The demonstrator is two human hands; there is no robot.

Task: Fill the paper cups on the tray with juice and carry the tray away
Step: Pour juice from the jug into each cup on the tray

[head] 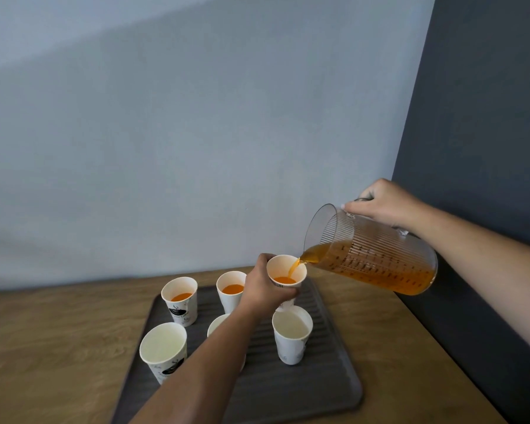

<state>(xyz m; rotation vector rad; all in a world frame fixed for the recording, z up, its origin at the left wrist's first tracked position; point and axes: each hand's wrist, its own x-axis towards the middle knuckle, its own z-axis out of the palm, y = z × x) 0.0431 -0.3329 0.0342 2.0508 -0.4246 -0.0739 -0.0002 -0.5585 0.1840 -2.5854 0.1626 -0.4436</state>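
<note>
Looks like a plain indoor room, perhaps an office or home corner. Bare pale blue wall (166, 133) meeting a dark grey wall (487, 117). Wood-grain worktop (43, 347) pushed into that corner.

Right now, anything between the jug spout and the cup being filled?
Nothing visible. The jug, tilted in the right hand, pours a clear stream straight into the back-right cup. The left hand wraps that cup's near side, below the rim, clear of the stream.
</note>
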